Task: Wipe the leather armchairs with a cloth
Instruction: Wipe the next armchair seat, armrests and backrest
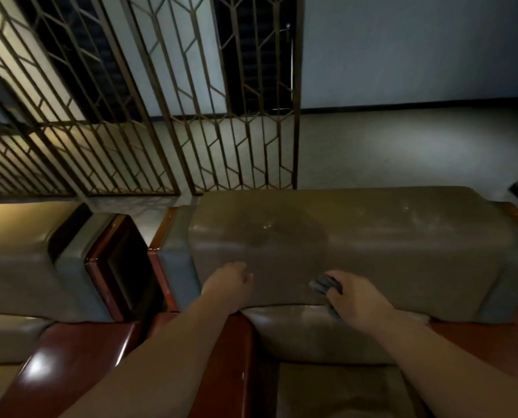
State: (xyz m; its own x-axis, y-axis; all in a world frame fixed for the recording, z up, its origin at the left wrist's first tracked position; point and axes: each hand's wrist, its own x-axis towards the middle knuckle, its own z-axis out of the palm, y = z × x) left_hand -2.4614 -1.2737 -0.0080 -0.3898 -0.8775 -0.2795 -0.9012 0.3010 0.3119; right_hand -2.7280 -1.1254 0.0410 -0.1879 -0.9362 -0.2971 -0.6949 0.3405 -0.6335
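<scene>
A tan leather armchair [372, 236] fills the middle of the view, its wide backrest facing me with a darker damp-looking patch on top. My right hand [360, 300] grips a bunched dark grey cloth [324, 283] against the lower front of the backrest, just above the seat cushion [321, 336]. My left hand [229, 283] rests against the backrest near its left end, fingers loosely curled and holding nothing. A second leather armchair [16, 267] stands at the left.
Glossy reddish wooden armrests [70, 354] run between the two chairs, with a dark wooden side table [122, 260] behind them. A brown metal lattice screen [236, 140] stands behind the chairs. Pale floor [402, 146] stretches beyond to a white wall.
</scene>
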